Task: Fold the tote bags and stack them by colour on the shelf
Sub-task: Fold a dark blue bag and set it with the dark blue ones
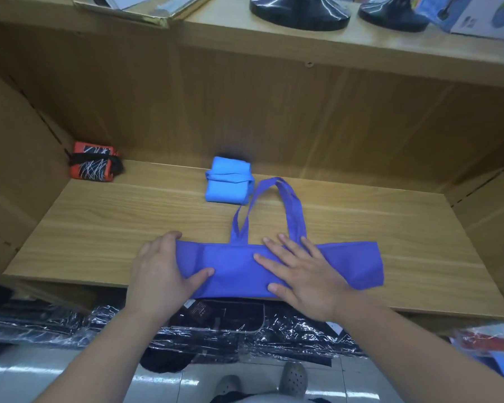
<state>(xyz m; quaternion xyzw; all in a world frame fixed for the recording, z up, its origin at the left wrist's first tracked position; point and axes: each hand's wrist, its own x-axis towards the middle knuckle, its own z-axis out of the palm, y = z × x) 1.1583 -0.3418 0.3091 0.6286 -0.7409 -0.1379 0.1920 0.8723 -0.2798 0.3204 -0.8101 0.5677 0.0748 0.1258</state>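
Purple tote bag [233,266] lay folded on the shelf [99,228]; left hand [160,266] gripped its left end, right hand [306,277] pressed it, fingers straight.

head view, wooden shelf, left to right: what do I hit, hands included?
orange pouch → left hand → light-blue folded bag → right hand. The purple bag spans both hands, so it is left out.

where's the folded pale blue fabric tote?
Head view: pale blue tote, back centre of the wooden shelf, left of the purple fabric tote's handles, right of the orange patterned bag.
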